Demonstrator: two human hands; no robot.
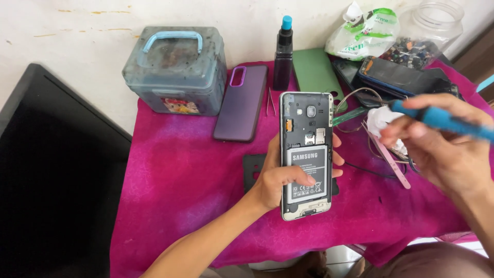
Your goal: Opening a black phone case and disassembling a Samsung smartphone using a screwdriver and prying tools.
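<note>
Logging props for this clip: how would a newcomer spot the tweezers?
Start at the magenta cloth, then find the purple phone case lying near its back edge. Just right of it lie the tweezers: thin, bare metal, two-pronged, unlike the pink tool farther right.

Bright, even daylight falls over the surface, with soft, faint shadows. The white wall at twelve o'clock is nearly washed out. The right hand at three o'clock is motion-blurred; the centre is sharp.

bare forearms; no sleeves
</note>
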